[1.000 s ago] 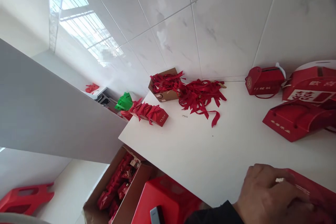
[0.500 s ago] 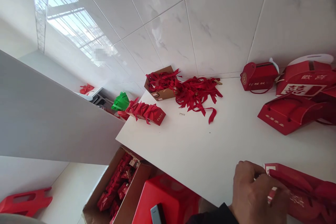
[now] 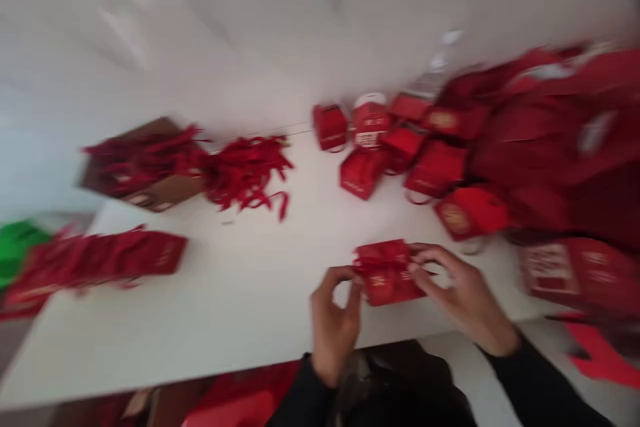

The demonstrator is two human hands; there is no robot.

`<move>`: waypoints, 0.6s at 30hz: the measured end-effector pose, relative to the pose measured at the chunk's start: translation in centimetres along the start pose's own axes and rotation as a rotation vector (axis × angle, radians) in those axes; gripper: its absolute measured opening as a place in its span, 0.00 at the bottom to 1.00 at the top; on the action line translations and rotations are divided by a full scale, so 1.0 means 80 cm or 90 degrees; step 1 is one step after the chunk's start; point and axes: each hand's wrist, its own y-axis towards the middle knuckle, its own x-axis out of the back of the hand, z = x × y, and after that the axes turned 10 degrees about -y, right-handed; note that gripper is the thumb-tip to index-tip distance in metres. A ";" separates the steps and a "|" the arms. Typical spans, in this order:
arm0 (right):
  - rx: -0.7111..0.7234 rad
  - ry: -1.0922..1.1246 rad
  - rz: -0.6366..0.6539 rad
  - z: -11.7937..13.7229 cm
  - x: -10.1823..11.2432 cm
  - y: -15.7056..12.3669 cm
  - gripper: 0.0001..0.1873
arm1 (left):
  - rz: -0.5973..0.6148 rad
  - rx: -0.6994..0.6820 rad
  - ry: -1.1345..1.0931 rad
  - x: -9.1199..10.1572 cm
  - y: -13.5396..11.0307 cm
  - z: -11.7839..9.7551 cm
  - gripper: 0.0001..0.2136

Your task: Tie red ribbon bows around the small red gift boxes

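Head: ribbons (image 3: 150, 157) in carton (image 3: 173, 193), handheld box (image 3: 387, 280)

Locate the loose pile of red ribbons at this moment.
In the head view, the loose ribbon pile lies left of centre on the white table, near the wall, immediately right of the cardboard box.

two hands (image 3: 336, 323), one held box (image 3: 387, 287), one loose ribbon pile (image 3: 240, 170).

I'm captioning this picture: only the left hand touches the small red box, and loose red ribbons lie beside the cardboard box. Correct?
No: the head view shows the right hand touching the small red box too, opposite the left hand. Loose red ribbons do lie beside the cardboard box.
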 end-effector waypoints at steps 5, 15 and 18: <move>-0.102 0.107 0.065 -0.012 0.037 -0.007 0.09 | 0.045 0.040 -0.030 0.000 0.010 0.012 0.08; 0.170 -0.061 -0.004 -0.001 0.044 0.015 0.16 | 0.092 -0.157 0.134 -0.002 0.022 -0.021 0.13; 0.247 -0.077 0.049 0.007 0.045 0.032 0.10 | 0.201 -0.228 0.226 -0.011 0.035 -0.027 0.11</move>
